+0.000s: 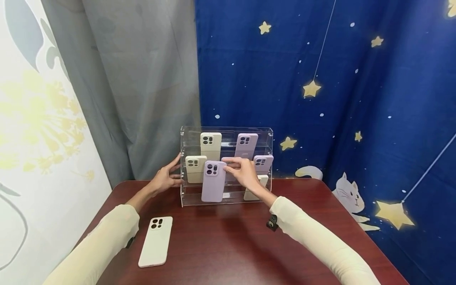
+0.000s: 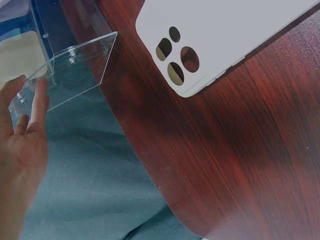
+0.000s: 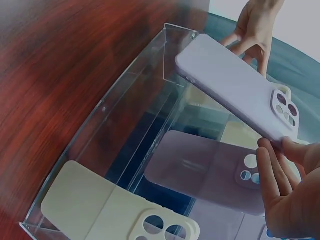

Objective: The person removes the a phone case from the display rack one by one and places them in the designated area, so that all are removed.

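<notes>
The person wore long cream sleeves [image 1: 317, 235], with a small black wrist camera [image 1: 272, 223] showing beneath each cuff [image 1: 279, 206].

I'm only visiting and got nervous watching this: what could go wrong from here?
The right hand pinches the lilac phone case only near its camera end, so it might twist or slip. That case appears close to the cream case at the left of the clear stand's middle row, and could knock it. The white case lies on the table near the left sleeve, which might nudge it.
</notes>
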The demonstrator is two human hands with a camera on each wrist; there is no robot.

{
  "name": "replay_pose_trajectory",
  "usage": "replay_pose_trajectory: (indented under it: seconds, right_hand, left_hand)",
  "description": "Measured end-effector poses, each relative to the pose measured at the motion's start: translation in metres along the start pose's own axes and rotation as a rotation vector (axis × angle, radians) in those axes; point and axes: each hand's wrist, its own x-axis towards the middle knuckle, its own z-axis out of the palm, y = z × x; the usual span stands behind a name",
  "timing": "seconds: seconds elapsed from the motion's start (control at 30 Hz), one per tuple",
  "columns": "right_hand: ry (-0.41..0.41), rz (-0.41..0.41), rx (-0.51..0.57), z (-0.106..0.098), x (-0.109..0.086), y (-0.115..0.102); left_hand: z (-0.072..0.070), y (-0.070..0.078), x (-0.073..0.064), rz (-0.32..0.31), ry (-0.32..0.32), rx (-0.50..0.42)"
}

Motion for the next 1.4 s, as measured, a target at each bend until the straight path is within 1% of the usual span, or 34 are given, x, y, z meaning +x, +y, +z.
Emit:
replay_pose_trajectory:
  seconds: [0.07, 0.17, 0.4, 0.6, 0.7, 0.8, 1.0, 1.17, 1.23, 1.4]
  right_hand:
    - [-0.002, 0.011, -0.008, 0.002, -0.001, -0.001]
    - [-0.009, 0.031, 0.014, 0.006, -0.003, -0.002]
    - [-0.131, 0.108, 0.213, 0.022, -0.009, -0.005]
    - [-0.183, 0.144, 0.302, 0.04, -0.017, -0.005]
    - [-0.209, 0.167, 0.344, 0.05, -0.021, -0.006]
    - [-0.242, 0.196, 0.365, 0.06, -0.028, -0.007]
    - [-0.281, 0.24, 0.363, 0.079, -0.037, -0.007]
    - [-0.319, 0.274, 0.378, 0.092, -0.042, -0.006]
    - [-0.337, 0.276, 0.379, 0.097, -0.044, -0.006]
    - [-0.376, 0.286, 0.356, 0.107, -0.049, -0.005]
  left_hand:
    - [0.001, 0.0, -0.001, -0.004, 0.005, -0.007]
    - [0.001, 0.0, -0.001, 0.004, -0.002, -0.013]
    - [-0.001, 0.0, -0.001, 0.01, 0.002, -0.02]
    - [-0.002, 0.003, -0.002, 0.021, 0.0, 0.007]
    - [-0.002, 0.003, -0.002, 0.019, 0.002, -0.002]
    - [-0.002, 0.003, -0.003, 0.014, 0.0, -0.018]
    - [-0.001, 0.002, -0.001, 0.005, 0.005, -0.033]
    - [-0.002, 0.003, -0.001, 0.019, 0.005, -0.027]
    - [-0.002, 0.002, -0.001, 0.02, 0.006, -0.019]
    - [-0.001, 0.001, -0.001, 0.012, 0.009, 0.005]
